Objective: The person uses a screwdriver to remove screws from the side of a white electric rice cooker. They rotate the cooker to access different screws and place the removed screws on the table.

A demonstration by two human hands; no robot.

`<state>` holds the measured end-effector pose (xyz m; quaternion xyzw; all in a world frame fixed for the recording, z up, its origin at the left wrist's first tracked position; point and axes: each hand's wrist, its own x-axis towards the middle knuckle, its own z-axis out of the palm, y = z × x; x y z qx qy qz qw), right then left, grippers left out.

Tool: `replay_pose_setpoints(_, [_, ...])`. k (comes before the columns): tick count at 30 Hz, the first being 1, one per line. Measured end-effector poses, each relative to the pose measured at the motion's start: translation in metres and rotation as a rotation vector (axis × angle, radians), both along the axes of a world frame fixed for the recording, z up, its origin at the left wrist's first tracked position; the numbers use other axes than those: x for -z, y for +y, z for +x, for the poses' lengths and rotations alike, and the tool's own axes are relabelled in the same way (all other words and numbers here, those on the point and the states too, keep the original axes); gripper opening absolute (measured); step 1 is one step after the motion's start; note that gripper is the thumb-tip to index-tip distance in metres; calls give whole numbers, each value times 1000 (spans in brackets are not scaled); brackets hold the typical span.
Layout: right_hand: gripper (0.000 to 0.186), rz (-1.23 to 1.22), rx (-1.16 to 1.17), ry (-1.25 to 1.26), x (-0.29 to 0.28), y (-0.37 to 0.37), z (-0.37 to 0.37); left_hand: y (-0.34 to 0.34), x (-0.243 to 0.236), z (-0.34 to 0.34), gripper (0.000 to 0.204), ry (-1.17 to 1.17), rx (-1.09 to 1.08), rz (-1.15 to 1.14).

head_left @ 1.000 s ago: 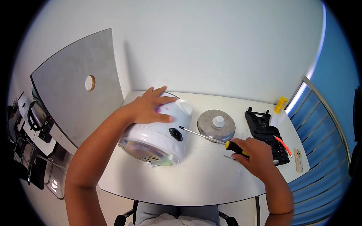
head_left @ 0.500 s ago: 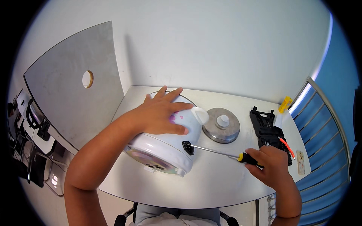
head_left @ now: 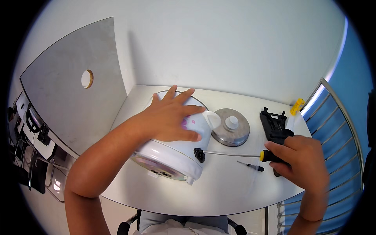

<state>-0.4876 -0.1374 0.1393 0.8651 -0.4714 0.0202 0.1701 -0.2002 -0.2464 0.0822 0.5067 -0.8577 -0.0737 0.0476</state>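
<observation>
A white rice cooker (head_left: 172,156) with pink flowers lies tipped over on the table. My left hand (head_left: 168,119) rests on its body, fingers spread. My right hand (head_left: 297,160) grips a screwdriver (head_left: 235,154) with a yellow-and-black handle; its shaft reaches the black power socket (head_left: 198,154) on the cooker. Just beyond the cooker sits a round steel lid (head_left: 231,133) with a white knob. A small screwdriver (head_left: 254,167) lies below that shaft. A black tool case (head_left: 274,125) is partly covered by my right hand.
A white table (head_left: 164,196) stands against the wall. A grey board (head_left: 58,82) with a round hole rises at the left, with a kettle (head_left: 35,117) behind it. A yellow object (head_left: 296,106) is at the back right. A metal railing (head_left: 340,117) runs along the right side.
The cooker and my left hand have shifted to the right. My right hand moved right with the screwdriver, whose tip has come down onto the socket.
</observation>
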Motion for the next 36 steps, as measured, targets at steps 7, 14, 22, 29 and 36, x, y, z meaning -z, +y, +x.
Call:
replay_pose_setpoints(7, [35,-168,-122,163,-16,5,7,1,-2,-7,75,-7,11,-21])
replay_pose_setpoints(14, [31,-199,-177,155,-9,2,-1,0,-1,-6,75,-3,12,-28])
replay_pose_setpoints(22, [46,-106,-141,47,-18,0,0,3,-3,-11,78,-23,-3,-18])
replay_pose_setpoints(29, [26,-42,-182,93,-28,-4,-2,3,-2,-14,80,-10,-28,-23])
replay_pose_setpoints(36, [25,-1,-135,84,-30,-8,-5,3,-1,-10,78,19,-27,-23])
